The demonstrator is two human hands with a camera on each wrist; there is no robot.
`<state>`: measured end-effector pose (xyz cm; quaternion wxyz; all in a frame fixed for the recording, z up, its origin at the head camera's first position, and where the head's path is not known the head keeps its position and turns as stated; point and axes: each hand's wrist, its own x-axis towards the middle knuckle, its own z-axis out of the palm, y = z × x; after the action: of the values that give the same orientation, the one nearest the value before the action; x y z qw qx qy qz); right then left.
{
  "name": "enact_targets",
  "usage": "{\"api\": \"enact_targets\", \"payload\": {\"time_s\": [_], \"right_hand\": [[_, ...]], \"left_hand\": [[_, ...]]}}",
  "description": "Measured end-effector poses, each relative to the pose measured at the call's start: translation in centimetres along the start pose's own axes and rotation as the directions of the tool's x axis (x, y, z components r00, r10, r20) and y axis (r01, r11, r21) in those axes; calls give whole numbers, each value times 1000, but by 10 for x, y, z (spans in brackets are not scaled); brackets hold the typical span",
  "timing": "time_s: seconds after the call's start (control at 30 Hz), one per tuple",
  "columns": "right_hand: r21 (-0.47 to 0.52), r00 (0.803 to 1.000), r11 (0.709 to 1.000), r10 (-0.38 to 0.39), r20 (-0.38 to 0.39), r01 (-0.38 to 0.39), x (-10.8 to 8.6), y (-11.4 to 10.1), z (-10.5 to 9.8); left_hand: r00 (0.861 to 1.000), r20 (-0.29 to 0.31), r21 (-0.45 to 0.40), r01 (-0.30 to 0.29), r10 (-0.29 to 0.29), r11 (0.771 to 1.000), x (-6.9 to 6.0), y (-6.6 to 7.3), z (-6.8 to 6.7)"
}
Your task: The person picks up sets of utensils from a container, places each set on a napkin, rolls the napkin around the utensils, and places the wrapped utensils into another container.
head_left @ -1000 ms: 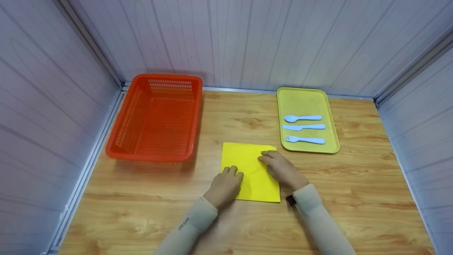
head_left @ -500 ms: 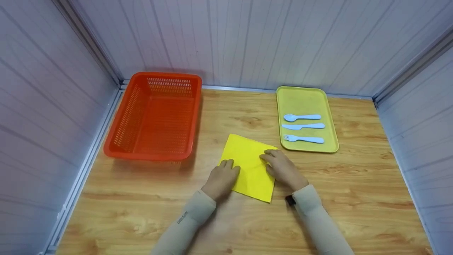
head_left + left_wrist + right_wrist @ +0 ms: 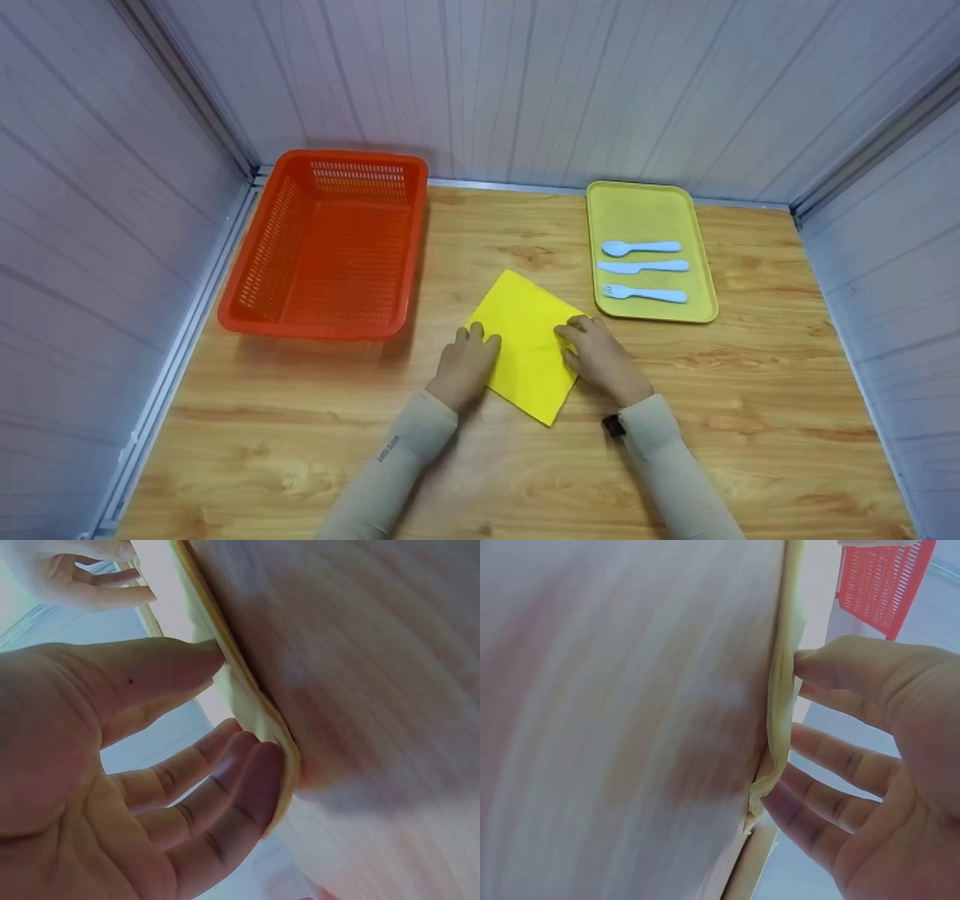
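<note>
A folded yellow cloth [image 3: 531, 337] lies flat on the wooden table, turned so one corner points away from me and another towards me. On its left side rests my left hand [image 3: 463, 364], fingertips and thumb pressing on top. My right hand [image 3: 604, 360] touches the opposite side with its fingers spread. In the left wrist view the layered edge of the cloth [image 3: 251, 694] passes under the thumb and loosely bent fingers. The right wrist view shows the right thumb and fingertips against the cloth's folded edge [image 3: 781, 705], which is slightly uneven near the far corner.
An orange-red plastic basket [image 3: 315, 330] stands at the back left. At the back right is a yellow tray [image 3: 641, 210] bearing a light blue spoon [image 3: 641, 247], knife [image 3: 643, 266] and fork [image 3: 645, 293]. Panel walls [image 3: 495, 90] enclose the table on three sides.
The cloth has turned clockwise from nearly square-on to a diamond position. My left hand has slid forward and slightly left with it, while the right hand has stayed almost in place.
</note>
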<state>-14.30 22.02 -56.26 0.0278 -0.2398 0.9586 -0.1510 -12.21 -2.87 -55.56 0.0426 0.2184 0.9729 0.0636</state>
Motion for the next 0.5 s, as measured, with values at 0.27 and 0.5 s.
{"api": "enact_targets", "payload": {"time_s": [0.27,0.5], "right_hand": [[-5,997,998,69,24,-69,-2,-2,-2],[-7,995,996,93,36,-93,-5,-5,-1]], "left_hand": [[999,34,-51,42,-41,998,9,-2,-4],[996,71,-51,58,-54,997,18,-6,-4]]}}
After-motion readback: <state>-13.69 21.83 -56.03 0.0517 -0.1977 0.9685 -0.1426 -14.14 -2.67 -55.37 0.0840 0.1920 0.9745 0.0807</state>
